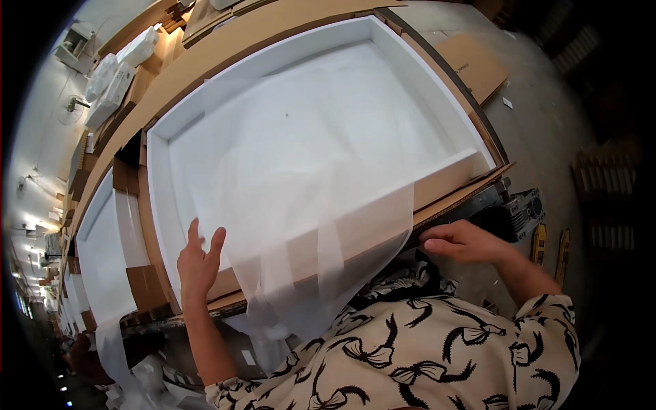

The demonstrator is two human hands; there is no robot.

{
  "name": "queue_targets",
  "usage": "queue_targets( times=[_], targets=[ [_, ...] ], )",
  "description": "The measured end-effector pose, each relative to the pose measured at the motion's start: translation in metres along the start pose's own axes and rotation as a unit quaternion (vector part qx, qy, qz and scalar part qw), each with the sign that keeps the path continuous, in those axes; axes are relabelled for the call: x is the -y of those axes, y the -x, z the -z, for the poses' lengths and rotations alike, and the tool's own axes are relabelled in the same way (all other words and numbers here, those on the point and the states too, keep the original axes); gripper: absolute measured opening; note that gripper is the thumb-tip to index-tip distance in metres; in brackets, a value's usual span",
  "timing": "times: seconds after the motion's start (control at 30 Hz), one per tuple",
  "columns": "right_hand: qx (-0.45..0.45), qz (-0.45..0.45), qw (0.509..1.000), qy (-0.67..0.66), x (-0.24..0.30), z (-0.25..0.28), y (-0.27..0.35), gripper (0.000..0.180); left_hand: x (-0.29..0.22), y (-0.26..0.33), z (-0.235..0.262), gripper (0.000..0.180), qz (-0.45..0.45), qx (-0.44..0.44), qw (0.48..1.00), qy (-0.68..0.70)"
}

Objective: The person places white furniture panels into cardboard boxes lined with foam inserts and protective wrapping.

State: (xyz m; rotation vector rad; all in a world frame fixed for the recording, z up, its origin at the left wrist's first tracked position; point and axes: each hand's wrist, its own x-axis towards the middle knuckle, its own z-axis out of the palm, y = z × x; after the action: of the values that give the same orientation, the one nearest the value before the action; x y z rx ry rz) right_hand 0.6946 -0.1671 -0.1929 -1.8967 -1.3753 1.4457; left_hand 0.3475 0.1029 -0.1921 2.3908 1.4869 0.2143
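In front of me lies an open cardboard box (pixel 444 180) lined with white foam walls (pixel 427 82). A thin, translucent white sheet (pixel 328 253) covers part of its inside and hangs over the near edge toward my body. My left hand (pixel 198 263) is over the box's near left corner, thumb and fingers spread, nothing visible in it. Just beyond the near edge, by the sheet's right border, my right hand (pixel 461 241) has its fingers curled and thumb pressed in. Whether it pinches anything is hidden.
More foam-lined boxes (pixel 106 246) stand in a row at the left. Wrapped white packs (pixel 113 96) and cardboard lie beyond the box. A metal machine part (pixel 526 213) sticks out at the right, near yellow bars (pixel 540 244). A flat cardboard piece (pixel 471 65) lies farther right.
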Motion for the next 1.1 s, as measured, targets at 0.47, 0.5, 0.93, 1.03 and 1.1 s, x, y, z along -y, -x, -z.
queue_targets(
  times=[0.47,0.5,0.93,1.03,1.1],
  targets=[
    [-0.434,-0.049,0.856,0.277,-0.014,0.046,-0.016,0.024,0.074,0.018,-0.049,0.029,0.066,-0.018,0.994,0.083],
    [-0.438,-0.042,0.854,0.278,-0.019,0.060,-0.018,0.024,0.085,0.016,-0.050,0.025,0.019,0.034,0.999,0.004],
    [-0.099,-0.106,0.852,0.504,-0.003,0.138,-0.126,0.025,0.046,0.004,-0.050,0.026,0.055,0.211,0.974,0.064],
    [-0.180,0.059,0.905,0.381,-0.007,0.140,-0.201,0.029,0.066,0.001,-0.071,0.025,0.042,0.274,0.961,-0.017],
    [-0.199,0.075,0.909,0.358,-0.006,0.126,-0.254,0.043,0.074,-0.007,-0.080,0.024,0.036,0.305,0.950,-0.051]
  ],
)
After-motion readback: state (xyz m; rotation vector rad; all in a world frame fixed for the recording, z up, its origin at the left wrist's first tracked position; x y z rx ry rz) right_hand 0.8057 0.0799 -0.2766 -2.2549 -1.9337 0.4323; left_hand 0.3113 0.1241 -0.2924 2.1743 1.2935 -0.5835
